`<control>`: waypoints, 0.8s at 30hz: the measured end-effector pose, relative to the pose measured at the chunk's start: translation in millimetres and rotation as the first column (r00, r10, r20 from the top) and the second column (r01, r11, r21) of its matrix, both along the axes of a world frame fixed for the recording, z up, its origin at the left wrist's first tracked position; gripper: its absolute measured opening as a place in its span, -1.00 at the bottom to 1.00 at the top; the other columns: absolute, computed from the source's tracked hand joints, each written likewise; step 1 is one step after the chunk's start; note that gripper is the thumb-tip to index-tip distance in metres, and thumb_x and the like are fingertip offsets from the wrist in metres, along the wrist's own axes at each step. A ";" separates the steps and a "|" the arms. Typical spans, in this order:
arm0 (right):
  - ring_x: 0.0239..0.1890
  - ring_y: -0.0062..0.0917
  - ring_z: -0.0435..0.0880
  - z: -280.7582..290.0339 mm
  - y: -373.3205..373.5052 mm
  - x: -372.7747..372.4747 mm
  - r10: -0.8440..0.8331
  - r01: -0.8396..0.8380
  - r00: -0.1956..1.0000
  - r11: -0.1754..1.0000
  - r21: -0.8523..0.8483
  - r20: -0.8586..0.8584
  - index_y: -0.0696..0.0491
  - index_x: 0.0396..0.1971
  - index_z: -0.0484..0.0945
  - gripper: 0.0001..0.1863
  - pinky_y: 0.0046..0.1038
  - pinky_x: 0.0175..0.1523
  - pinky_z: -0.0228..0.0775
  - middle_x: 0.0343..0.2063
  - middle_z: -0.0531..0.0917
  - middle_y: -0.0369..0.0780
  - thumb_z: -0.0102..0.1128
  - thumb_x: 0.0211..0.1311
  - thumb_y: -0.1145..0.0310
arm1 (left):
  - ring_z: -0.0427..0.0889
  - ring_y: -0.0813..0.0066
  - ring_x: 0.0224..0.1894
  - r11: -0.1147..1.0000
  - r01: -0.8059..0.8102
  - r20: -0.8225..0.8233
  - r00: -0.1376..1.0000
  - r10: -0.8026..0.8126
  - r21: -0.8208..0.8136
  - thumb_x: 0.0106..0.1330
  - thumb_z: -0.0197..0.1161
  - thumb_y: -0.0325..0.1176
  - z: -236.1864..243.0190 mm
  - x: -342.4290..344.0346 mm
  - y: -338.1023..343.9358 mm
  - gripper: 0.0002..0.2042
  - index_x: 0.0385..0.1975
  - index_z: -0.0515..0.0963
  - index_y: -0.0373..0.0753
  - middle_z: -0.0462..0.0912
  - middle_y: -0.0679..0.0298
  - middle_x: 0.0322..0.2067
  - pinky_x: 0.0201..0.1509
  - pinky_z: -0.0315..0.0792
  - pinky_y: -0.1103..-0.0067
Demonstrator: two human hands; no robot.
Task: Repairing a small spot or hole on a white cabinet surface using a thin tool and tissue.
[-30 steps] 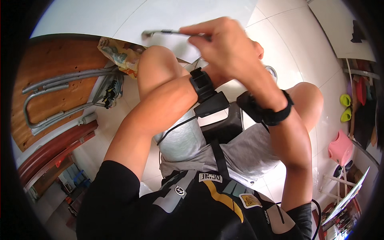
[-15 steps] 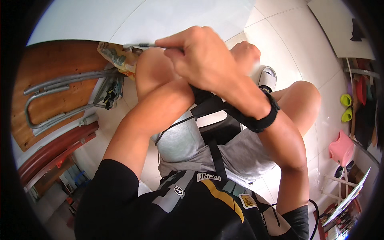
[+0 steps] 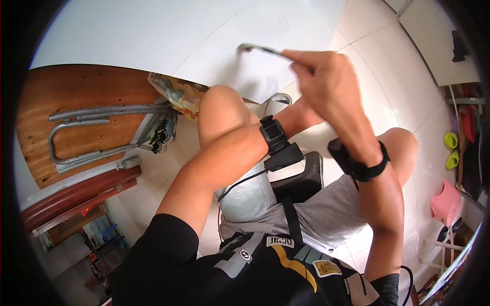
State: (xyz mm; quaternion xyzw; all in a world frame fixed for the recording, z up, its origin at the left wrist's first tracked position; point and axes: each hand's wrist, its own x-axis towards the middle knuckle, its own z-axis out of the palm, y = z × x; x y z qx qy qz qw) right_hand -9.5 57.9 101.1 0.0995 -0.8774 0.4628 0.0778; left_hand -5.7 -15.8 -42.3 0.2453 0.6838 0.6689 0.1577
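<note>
- While the right hand (image 3: 334,84) is gripping a thin dark tool (image 3: 269,50), thumb and fingers closing firmly round its handle, the tool's grey head (image 3: 246,47) is hanging over the white tabletop (image 3: 153,30), inward from its near right corner.
- Compared with half a second ago, the head is no longer hovering by the near edge; it is now reaching farther over the top, toward the right edge. For the work in hand, this is seemingly bringing the head back over the surface, though whether it is touching, I cannot tell.
- The left hand (image 3: 308,111) is mostly hiding behind the right one, so I cannot tell whether its fingers are closing on anything or standing apart.
- Along the near edge, a bent knee (image 3: 222,99) is sitting close, and a patterned plastic bag (image 3: 178,97) is showing just left of it, so low strokes there are probably risking a bump.
- Leftward, the tabletop is stretching well past the tool, offering sideways room; beyond the right edge, tiled floor (image 3: 377,66) is lying below.
- Underneath, the left forearm (image 3: 229,153) is crossing toward the right wrist, likely limiting any downward pull.
</note>
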 end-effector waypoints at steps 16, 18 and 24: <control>-0.50 -0.15 0.68 -5.8 2.1 6.9 -0.027 0.024 0.999 0.991 0.133 0.018 -0.03 -0.14 0.76 -0.71 -0.27 -0.33 0.52 -0.53 0.68 -0.01 0.26 0.11 0.43 | 0.66 0.26 -0.15 0.991 -0.066 -0.265 0.964 0.033 -0.119 0.35 0.18 -0.39 12.8 -16.8 18.2 -0.79 -0.08 0.54 -0.32 0.66 0.06 -0.24 0.00 0.52 0.37; -0.62 -0.25 0.62 -1.9 22.3 -11.4 -0.077 0.081 0.992 0.996 0.028 -0.101 -0.02 -0.13 0.76 -0.71 -0.32 -0.41 0.47 -0.61 0.64 -0.04 0.24 0.14 0.45 | 0.66 0.25 -0.15 0.993 -0.120 -0.222 0.969 0.113 -0.017 0.35 0.18 -0.41 6.5 -14.6 17.2 -0.79 -0.08 0.53 -0.33 0.67 0.05 -0.25 -0.01 0.52 0.36; -0.47 -0.07 0.69 10.5 38.6 -12.8 -0.142 0.143 0.989 0.990 -0.004 0.043 -0.03 -0.16 0.78 -0.68 -0.22 -0.29 0.58 -0.48 0.71 0.01 0.14 0.11 0.44 | 0.61 0.13 -0.07 0.956 -0.075 -0.270 0.963 -0.004 -0.285 0.31 0.19 -0.50 10.1 -21.7 0.9 -0.75 -0.03 0.49 -0.37 0.63 0.00 -0.16 -0.02 0.50 0.38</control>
